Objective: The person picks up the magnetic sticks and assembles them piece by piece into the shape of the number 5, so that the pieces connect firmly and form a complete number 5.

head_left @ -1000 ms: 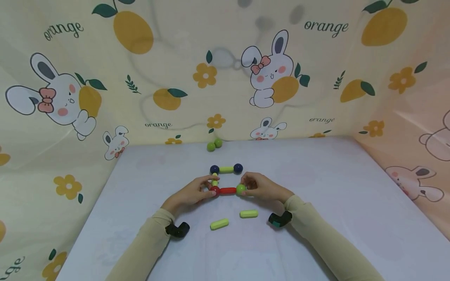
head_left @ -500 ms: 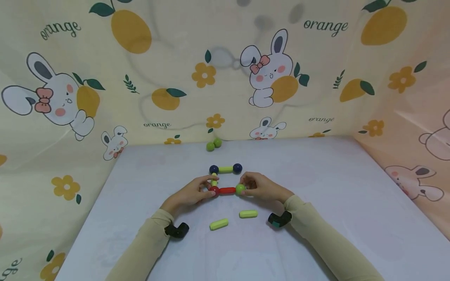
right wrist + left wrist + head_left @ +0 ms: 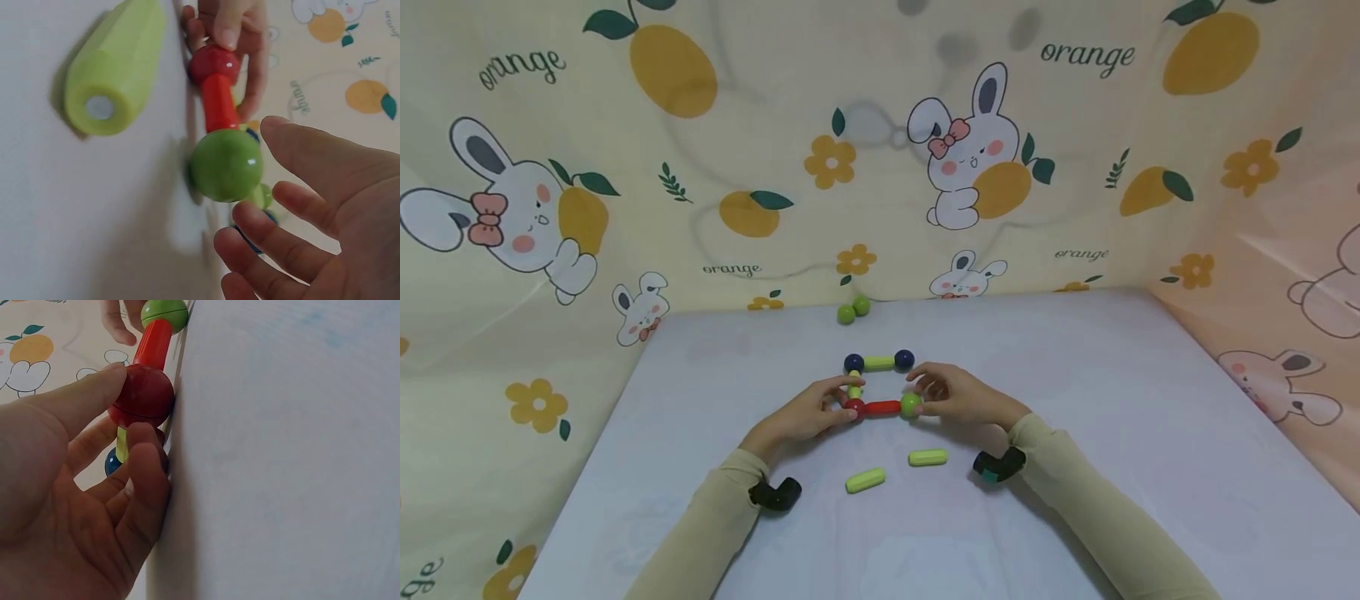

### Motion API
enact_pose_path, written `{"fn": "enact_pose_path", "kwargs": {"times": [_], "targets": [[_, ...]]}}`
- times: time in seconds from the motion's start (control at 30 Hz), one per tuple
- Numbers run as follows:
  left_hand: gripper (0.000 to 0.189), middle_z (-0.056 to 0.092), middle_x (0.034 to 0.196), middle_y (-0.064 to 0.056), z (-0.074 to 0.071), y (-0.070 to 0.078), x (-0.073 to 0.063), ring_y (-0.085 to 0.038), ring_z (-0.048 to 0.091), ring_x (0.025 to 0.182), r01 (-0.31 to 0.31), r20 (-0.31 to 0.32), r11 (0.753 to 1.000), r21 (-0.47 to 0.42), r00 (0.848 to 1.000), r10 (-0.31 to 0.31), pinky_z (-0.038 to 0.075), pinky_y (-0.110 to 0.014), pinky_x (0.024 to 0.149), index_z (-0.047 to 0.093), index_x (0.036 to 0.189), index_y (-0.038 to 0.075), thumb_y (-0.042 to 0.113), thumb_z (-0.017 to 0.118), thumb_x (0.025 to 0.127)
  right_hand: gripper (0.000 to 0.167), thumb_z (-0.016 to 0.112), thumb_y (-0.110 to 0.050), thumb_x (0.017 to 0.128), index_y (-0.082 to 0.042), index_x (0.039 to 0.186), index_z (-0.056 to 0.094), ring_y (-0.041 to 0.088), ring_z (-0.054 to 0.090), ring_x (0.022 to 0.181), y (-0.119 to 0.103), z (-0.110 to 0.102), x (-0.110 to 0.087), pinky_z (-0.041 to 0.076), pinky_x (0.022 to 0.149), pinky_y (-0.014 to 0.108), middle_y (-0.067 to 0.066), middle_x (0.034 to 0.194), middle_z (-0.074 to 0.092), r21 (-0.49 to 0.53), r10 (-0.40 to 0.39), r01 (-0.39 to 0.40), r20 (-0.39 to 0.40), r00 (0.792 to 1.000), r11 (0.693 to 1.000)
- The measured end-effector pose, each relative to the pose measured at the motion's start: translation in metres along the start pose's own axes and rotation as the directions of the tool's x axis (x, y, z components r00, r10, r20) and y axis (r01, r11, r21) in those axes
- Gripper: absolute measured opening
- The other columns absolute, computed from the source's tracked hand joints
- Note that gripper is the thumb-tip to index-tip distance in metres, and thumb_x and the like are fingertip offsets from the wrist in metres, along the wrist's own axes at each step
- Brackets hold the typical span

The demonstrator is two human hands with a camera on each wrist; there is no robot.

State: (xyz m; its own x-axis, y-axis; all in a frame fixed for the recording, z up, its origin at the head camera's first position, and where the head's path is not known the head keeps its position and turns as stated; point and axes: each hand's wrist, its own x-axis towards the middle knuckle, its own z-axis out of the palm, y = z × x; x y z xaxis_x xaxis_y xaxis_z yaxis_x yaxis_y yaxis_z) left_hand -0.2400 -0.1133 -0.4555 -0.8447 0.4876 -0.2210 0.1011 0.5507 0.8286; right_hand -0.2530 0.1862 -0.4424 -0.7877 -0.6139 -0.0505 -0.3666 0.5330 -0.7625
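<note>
My left hand (image 3: pixel 801 411) grips a red ball (image 3: pixel 142 397), thumb on its near side and fingers curled round the back. A red rod (image 3: pixel 882 407) joins it to a green ball (image 3: pixel 911 406) on the right. From the red ball a yellow-green rod (image 3: pixel 854 390), partly hidden by fingers, runs back to a dark blue ball (image 3: pixel 853 363). Another yellow-green rod (image 3: pixel 878 364) links that one to a second dark blue ball (image 3: pixel 904 360). Beside the green ball, my right hand (image 3: pixel 325 219) has thumb and fingers spread, with a gap round the ball in the right wrist view.
Two loose yellow-green rods lie on the white table (image 3: pixel 1037 533) nearer me, a left one (image 3: pixel 865 480) and a right one (image 3: pixel 927 457); one shows a metal disc at its end. Two green balls (image 3: pixel 846 315) sit by the back edge, against the printed cloth (image 3: pixel 685 167).
My right thumb and fingers have spread away from the green ball. The left hand keeps its grip, and the joined balls and rods stay in place while the head view shifts slightly.
</note>
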Motion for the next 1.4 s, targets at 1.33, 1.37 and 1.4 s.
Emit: {"fn": "enact_pose_path", "kwargs": {"times": [1.33,1.37,1.4], "targets": [[0.052,0.06,0.12,-0.007,0.001,-0.002,0.002,-0.017,0.05,0.07,0.035,-0.008,0.999,-0.015,0.999,-0.035,0.042,-0.026,0.063,0.05,0.147,0.028,0.024,0.067,0.098,0.032,0.076,-0.014,0.09,-0.011,0.121,0.067,0.006,0.057,0.086,-0.02,0.032,-0.049,0.05,0.078,0.021,-0.004,0.097,0.067,-0.068,-0.008,0.017,0.13,0.991,0.998],[0.052,0.06,0.12,-0.007,0.001,-0.002,0.002,-0.018,0.05,0.07,0.037,-0.008,0.999,-0.016,0.999,-0.037,0.042,-0.027,0.063,0.05,0.147,0.029,0.024,0.067,0.098,0.032,0.076,-0.014,0.091,-0.011,0.121,0.068,0.006,0.057,0.086,-0.02,0.032,-0.049,0.051,0.079,0.021,-0.005,0.098,0.067,-0.066,-0.006,0.015,0.134,0.991,0.998],[0.052,0.06,0.12,-0.007,0.001,-0.002,0.002,-0.018,0.05,0.07,0.034,-0.006,0.999,-0.016,0.999,-0.034,0.042,-0.027,0.063,0.05,0.147,0.029,0.024,0.067,0.098,0.031,0.075,-0.014,0.091,-0.011,0.121,0.068,0.005,0.057,0.086,-0.02,0.032,-0.049,0.051,0.079,0.021,-0.005,0.098,0.067,-0.063,-0.009,0.018,0.14,0.99,0.998]]}}
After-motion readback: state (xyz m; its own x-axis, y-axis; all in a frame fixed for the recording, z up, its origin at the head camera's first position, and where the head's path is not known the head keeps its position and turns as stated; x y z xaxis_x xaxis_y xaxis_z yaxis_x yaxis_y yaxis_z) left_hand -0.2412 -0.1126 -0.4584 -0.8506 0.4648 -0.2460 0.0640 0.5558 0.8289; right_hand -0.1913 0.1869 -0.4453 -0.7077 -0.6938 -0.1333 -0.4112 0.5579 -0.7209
